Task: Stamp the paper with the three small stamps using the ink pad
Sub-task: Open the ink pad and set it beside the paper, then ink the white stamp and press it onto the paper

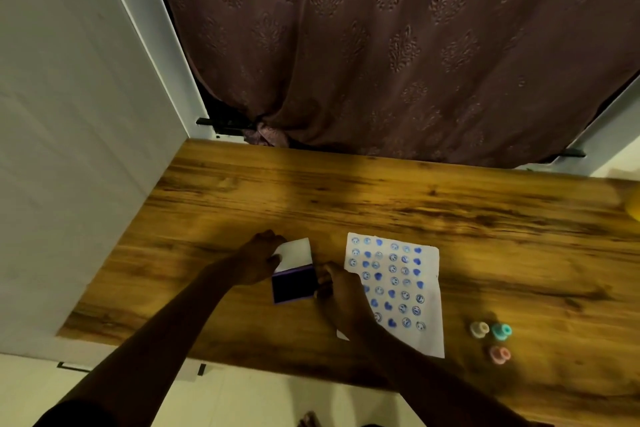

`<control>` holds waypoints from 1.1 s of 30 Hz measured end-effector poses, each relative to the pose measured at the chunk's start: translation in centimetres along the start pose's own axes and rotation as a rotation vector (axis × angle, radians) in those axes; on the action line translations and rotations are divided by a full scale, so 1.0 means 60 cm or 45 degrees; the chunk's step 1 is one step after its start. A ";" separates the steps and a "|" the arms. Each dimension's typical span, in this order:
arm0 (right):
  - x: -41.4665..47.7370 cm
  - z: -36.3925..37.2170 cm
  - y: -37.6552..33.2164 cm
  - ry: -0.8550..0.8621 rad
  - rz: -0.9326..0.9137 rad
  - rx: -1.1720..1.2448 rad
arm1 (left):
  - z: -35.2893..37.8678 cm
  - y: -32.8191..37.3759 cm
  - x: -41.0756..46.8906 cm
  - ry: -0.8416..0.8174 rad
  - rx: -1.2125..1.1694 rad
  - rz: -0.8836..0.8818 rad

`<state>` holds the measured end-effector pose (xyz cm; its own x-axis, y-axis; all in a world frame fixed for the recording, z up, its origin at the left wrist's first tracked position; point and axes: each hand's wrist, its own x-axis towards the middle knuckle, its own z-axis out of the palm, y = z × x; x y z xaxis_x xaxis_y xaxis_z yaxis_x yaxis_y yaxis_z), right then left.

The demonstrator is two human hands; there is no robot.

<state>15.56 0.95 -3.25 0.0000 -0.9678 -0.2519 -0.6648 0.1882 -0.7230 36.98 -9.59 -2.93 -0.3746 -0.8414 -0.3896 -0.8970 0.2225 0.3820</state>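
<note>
I find the ink pad (293, 282) open on the table (381, 198). My left hand (265, 258) pinches its raised white lid (296, 251); my right hand (334, 288) grips its 3 o'clock edge. The stamped paper (398, 288) lies at 3 o'clock, three small stamps (491, 338) beyond.

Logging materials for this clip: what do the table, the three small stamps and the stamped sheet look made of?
Table: wood or wood-look laminate, smooth, with streaky brown grain. Three small stamps: probably plastic, in matte cream, teal and pink; too small to be sure. Sheet: thin white paper, flat, printed with blue marks.
</note>
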 end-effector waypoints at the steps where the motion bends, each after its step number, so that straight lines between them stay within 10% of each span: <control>1: -0.001 -0.001 0.000 0.008 -0.005 -0.012 | 0.002 -0.002 0.002 0.018 0.021 0.014; 22: -0.049 -0.063 0.022 0.154 -0.140 0.316 | 0.054 0.106 -0.064 0.610 -0.091 0.093; 33: -0.144 -0.234 0.150 0.353 -0.259 0.116 | 0.196 0.341 -0.105 0.477 -0.584 0.234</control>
<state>-0.90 8.65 1.48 -0.0858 -0.9932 0.0781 -0.6024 -0.0107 -0.7981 18.20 6.08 -2.51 -0.3311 -0.9436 0.0056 -0.6019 0.2158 0.7689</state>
